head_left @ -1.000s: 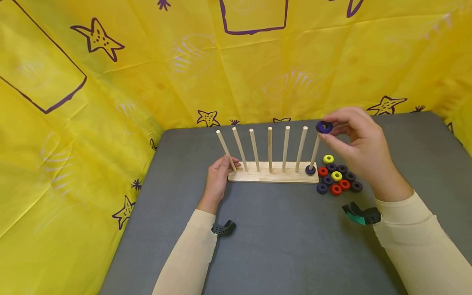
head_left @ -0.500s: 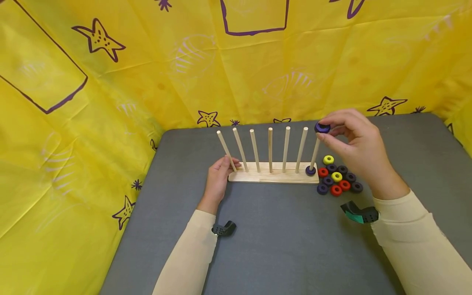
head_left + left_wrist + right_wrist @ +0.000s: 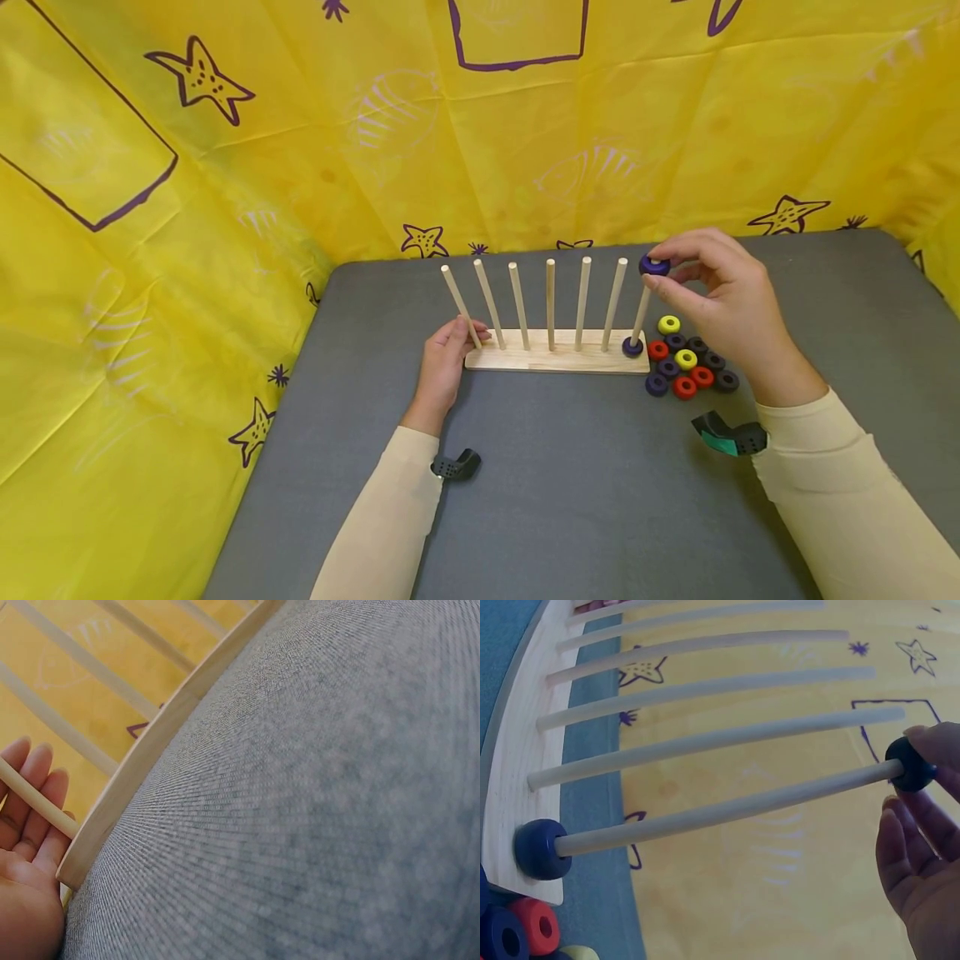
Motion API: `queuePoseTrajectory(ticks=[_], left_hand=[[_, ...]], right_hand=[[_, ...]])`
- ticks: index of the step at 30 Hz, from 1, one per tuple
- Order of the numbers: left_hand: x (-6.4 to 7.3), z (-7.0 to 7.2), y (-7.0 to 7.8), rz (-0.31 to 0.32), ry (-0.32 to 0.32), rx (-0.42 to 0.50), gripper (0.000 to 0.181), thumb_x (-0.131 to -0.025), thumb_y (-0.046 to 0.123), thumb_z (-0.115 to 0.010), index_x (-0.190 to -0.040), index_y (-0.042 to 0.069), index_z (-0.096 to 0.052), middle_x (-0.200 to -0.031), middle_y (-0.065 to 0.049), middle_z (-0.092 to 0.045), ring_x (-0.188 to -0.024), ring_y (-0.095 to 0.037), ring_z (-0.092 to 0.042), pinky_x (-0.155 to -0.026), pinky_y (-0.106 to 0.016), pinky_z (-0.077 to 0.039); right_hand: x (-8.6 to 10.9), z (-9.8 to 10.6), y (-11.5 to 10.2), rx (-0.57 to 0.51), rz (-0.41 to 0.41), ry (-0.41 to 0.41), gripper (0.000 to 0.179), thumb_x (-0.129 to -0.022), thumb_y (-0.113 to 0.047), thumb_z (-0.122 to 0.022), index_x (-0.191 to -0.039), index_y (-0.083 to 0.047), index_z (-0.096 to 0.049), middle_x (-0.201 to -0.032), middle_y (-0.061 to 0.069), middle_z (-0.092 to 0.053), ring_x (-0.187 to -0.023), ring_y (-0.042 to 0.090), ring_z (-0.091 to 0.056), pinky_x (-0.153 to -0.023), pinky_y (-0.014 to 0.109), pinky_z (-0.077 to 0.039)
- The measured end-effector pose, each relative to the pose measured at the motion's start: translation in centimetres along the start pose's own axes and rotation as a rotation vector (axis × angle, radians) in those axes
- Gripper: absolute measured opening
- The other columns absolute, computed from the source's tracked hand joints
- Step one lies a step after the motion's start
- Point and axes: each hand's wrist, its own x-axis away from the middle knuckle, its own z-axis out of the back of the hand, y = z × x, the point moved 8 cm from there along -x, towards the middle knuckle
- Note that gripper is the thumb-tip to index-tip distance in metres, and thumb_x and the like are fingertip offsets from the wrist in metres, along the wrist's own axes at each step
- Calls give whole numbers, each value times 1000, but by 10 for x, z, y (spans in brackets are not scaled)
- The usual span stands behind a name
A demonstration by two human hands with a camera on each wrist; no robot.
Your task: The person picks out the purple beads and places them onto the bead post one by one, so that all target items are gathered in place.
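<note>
A wooden peg rack [image 3: 555,358] with a row of upright pegs stands on the grey table. At its left end, my left hand [image 3: 442,362] holds it, with the fingers [image 3: 34,787] behind the end peg and the palm beside the base. My right hand [image 3: 723,300] pinches a dark blue ring [image 3: 655,266] between thumb and fingers at the top of the rightmost peg [image 3: 727,814]. The peg's tip shows in the ring's hole. Another blue ring [image 3: 632,347] sits at the foot of that same peg.
Just right of the rack lies a cluster of loose rings: red rings [image 3: 684,387], yellow rings [image 3: 686,359] and several dark ones [image 3: 657,384]. A yellow patterned cloth [image 3: 510,167] hangs behind and to the left of the table [image 3: 555,492].
The ring in my right hand has tilted flatter and shifted slightly left and down onto the peg's tip. My left hand and the rack have stayed put.
</note>
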Motion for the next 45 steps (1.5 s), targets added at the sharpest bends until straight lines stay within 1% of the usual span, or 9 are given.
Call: queuePoseTrajectory(ticks=[14, 20, 24, 27, 32, 35, 38, 42, 45], left_hand=[[-1, -2, 1, -6, -1, -5, 47, -119, 28, -51, -116, -16, -69, -114, -28, -71, -110, -39, -70, -103, -45, -53], [-1, -2, 1, -5, 0, 1, 47, -119, 28, -51, -116, -16, -69, -113, -26, -72, -108, -32, -72, -102, -43, -54], [-1, -2, 1, -8, 0, 9, 48, -119, 28, -50, -116, -16, -68, -112, -24, -72, -105, -26, -72, -102, -40, -54], [0, -2, 2, -10, 0, 15, 47, -119, 27, -49, -115, -17, -68, -112, -23, -73, -104, -25, -72, -101, -40, -54], [0, -1, 0, -7, 5, 13, 48, -119, 28, -51, -116, -17, -68, -112, -23, -73, -104, -23, -73, -100, -39, -54], [0, 0, -2, -8, 7, 10, 49, -119, 30, -52, -115, -16, -69, -112, -24, -73, -103, -23, -73, -100, -39, -54], [0, 1, -2, -9, 6, 7, 51, -118, 32, -53, -115, -16, -69, -112, -26, -72, -104, -24, -73, -100, -40, -54], [0, 1, -2, -6, 4, 4, 50, -118, 31, -52, -115, -16, -69, -113, -27, -72, -105, -26, -72, -102, -43, -54], [-1, 0, -1, -7, 4, 2, 49, -119, 28, -51, -115, -17, -69, -112, -26, -72, -105, -28, -72, -103, -46, -53]], right_hand=[[3, 2, 3, -30, -2, -12, 40, -82, 28, -79, -116, 8, -76, -112, 14, -67, -99, 19, -61, -85, 18, -51], [6, 4, 5, -88, -26, -3, 36, -86, 27, -76, -118, 9, -75, -112, 18, -66, -102, 20, -61, -85, 19, -51], [8, 5, 7, -106, -43, 1, 32, -91, 23, -74, -120, 10, -74, -113, 19, -66, -102, 19, -61, -84, 21, -51], [11, 7, 9, -114, -62, 0, 26, -97, 17, -71, -122, 10, -73, -115, 14, -67, -105, 18, -62, -86, 21, -51], [15, 9, 11, -150, -82, -26, 22, -111, 4, -57, -127, 10, -71, -120, 8, -69, -108, 21, -63, -90, 21, -51], [16, 10, 15, -219, -113, -45, 32, -117, -6, -46, -128, 10, -71, -123, 14, -71, -109, 25, -64, -90, 24, -51], [18, 9, 19, -375, -146, -53, 42, -120, -19, -41, -131, 12, -68, -127, 20, -70, -111, 29, -63, -92, 27, -50], [21, 8, 21, -582, -104, -94, 51, -121, -29, -38, -137, 13, -63, -132, 21, -68, -116, 30, -61, -95, 29, -49], [23, 8, 21, -649, -71, -128, 54, -122, -32, -36, -140, 13, -61, -134, 21, -66, -118, 31, -61, -96, 30, -49]])
